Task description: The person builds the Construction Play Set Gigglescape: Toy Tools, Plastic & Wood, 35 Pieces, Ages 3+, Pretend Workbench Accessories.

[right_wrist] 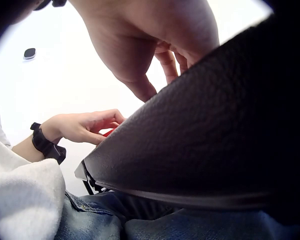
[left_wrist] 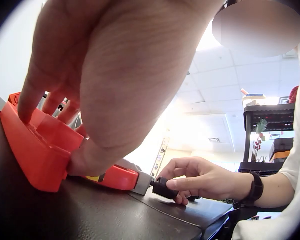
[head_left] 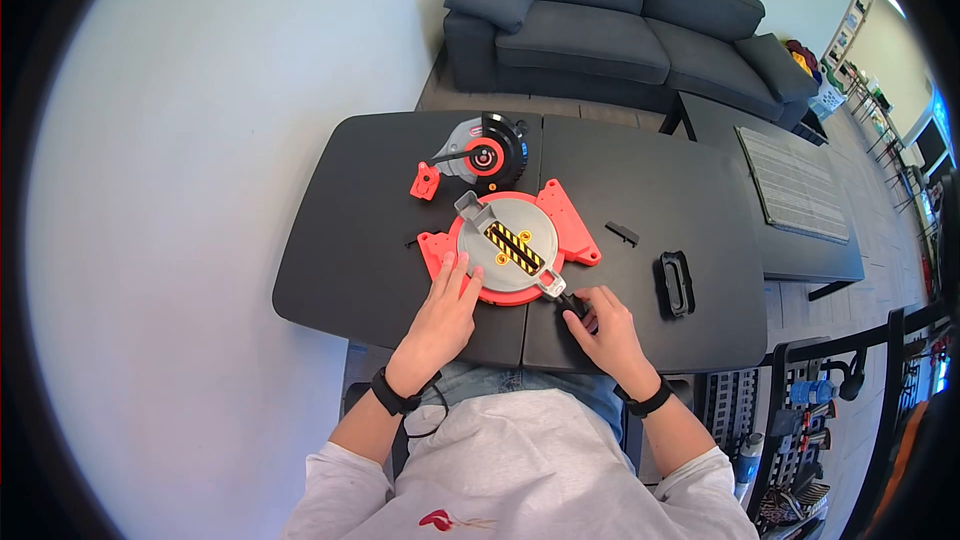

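Note:
On the black table sits a toy miter saw base, with a round grey plate (head_left: pixel 535 215), a yellow-and-black striped slot, and red side wings (head_left: pixel 570 228). My left hand (head_left: pixel 440 315) rests on the near left of this base, fingers extended over its rim and touching the red left wing (left_wrist: pixel 40 150). At the end of the base's grey front arm (head_left: pixel 551 285), my right hand (head_left: pixel 610 333) pinches a black knob (left_wrist: pixel 165 188) between thumb and fingers. A threaded shaft shows between knob and arm in the left wrist view. In the right wrist view the table edge hides the knob.
Behind the base lies the toy saw head (head_left: pixel 510 155) with its red handle (head_left: pixel 425 181). To the right are a small black strip (head_left: pixel 622 233) and a black oblong part (head_left: pixel 676 285). A wall (head_left: pixel 180 240) stands left, a grey sofa (head_left: pixel 590 35) beyond.

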`<state>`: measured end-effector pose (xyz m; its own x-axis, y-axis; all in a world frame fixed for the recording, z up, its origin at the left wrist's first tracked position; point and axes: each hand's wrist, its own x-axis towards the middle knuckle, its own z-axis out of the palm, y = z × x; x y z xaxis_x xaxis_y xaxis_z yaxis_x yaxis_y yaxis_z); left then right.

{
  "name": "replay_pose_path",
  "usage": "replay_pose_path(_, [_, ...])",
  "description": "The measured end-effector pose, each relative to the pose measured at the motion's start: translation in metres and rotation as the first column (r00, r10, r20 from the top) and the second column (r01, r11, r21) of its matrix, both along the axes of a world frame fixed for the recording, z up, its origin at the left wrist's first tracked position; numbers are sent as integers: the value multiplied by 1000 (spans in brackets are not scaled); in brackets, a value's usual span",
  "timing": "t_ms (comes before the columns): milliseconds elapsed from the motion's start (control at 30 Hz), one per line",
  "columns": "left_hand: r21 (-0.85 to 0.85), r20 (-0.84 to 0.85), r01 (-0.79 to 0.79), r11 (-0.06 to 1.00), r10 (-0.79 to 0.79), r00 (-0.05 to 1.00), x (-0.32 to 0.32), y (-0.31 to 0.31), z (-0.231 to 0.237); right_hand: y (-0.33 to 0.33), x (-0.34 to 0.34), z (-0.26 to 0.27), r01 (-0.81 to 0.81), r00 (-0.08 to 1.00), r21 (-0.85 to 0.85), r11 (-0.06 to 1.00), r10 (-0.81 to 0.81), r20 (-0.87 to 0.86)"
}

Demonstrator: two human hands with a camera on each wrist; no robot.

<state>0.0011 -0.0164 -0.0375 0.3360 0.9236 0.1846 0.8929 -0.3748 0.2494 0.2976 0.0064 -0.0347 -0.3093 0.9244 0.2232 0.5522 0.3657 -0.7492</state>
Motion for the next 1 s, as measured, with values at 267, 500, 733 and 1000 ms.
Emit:
replay_pose_path(267, [-9,14,4,1000,-4,1000,-1,-1,0,0,0,-2,2,1000,11,1000,-2,7])
replay_pose_path(500, [-14,12,4,1000,-4,1000,-1,-1,-1,0,0,-2,3,1000,11,1000,-3,8])
replay_pose_path(733, [-13,20,-2,1000,3,1000,0,-1,-1,0,0,-4,6,1000,0,1000,-6,4])
replay_pose_path(1000, [-2,14,-3,1000,3,1000,1,-1,-2,0,-1,-2,4,1000,-4,1000,-4,0])
